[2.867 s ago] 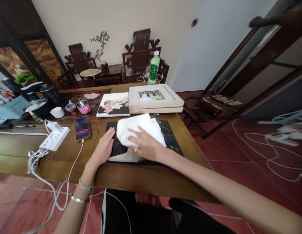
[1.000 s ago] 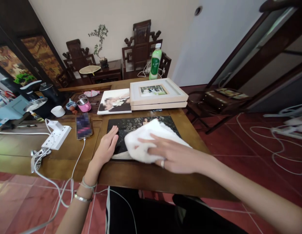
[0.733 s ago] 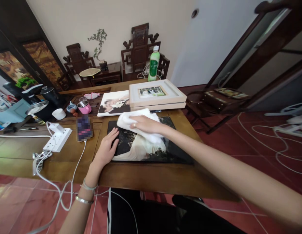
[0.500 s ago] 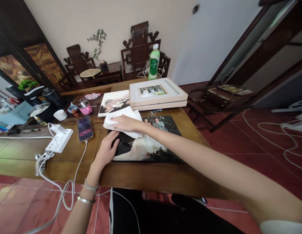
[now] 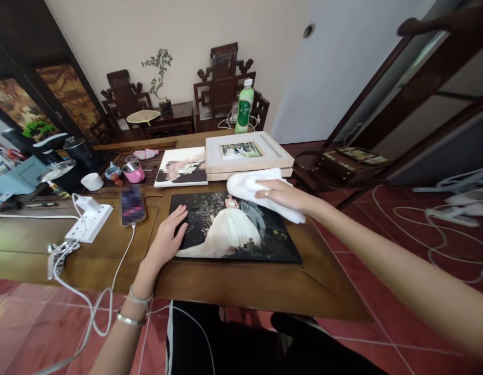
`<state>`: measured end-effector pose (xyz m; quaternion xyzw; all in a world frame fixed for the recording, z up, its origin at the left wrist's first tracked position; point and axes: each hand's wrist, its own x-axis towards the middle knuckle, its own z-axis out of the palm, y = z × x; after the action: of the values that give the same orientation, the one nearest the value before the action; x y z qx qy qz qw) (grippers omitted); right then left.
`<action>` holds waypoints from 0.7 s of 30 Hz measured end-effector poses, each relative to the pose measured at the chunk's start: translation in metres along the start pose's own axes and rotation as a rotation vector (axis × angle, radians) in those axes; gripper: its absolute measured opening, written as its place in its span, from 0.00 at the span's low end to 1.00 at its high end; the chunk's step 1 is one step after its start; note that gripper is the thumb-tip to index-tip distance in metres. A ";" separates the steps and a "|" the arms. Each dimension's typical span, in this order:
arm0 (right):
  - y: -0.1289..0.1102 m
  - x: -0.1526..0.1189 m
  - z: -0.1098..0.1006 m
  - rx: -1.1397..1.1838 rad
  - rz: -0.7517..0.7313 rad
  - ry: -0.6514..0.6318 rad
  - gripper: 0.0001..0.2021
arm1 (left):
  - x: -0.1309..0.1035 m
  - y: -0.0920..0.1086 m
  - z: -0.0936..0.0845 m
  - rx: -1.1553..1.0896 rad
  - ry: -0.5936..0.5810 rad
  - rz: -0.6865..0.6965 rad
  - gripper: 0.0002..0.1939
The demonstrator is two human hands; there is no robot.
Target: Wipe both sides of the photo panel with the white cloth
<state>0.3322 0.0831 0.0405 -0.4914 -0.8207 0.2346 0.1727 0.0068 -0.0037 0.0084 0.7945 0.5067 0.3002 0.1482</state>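
One left hand (image 5: pixel 169 235), flat with thumb apart, rests on the left edge of a photo panel (image 5: pixel 233 229) on the bench (image 5: pixel 233 284); beyond, the right hand (image 5: pixel 284 197) covers a white cloth (image 5: pixel 245 186) before stacked frames (image 5: pixel 247 155), its grip's closure unclear. Light, even pressure should serve best.

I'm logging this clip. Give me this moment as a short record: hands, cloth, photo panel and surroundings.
left hand: laid on the left edge of the photo panel
right hand: on the white cloth
cloth position: over the panel's far right corner
panel position: flat on the wooden table
behind panel: pale frame, white photo board
left of panel: phone, power strip
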 end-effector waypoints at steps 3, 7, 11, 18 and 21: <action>0.005 -0.009 0.008 -0.035 -0.001 0.002 0.15 | 0.000 -0.001 0.000 -0.003 -0.001 0.000 0.20; -0.008 -0.039 0.019 -0.060 -0.078 -0.062 0.11 | 0.001 -0.003 0.001 -0.001 -0.002 0.005 0.20; -0.036 -0.091 0.024 -0.103 -0.279 -0.118 0.07 | 0.001 -0.004 0.003 0.005 -0.002 0.013 0.20; -0.060 -0.153 0.052 -0.174 -0.556 -0.166 0.11 | 0.001 -0.004 0.001 0.025 -0.015 0.021 0.21; -0.063 -0.151 0.047 -0.157 -0.521 -0.183 0.11 | 0.001 -0.003 0.001 0.038 -0.027 0.033 0.22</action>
<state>0.3310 -0.0871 0.0284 -0.2527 -0.9472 0.1616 0.1138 0.0050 -0.0011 0.0064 0.8094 0.4971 0.2821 0.1348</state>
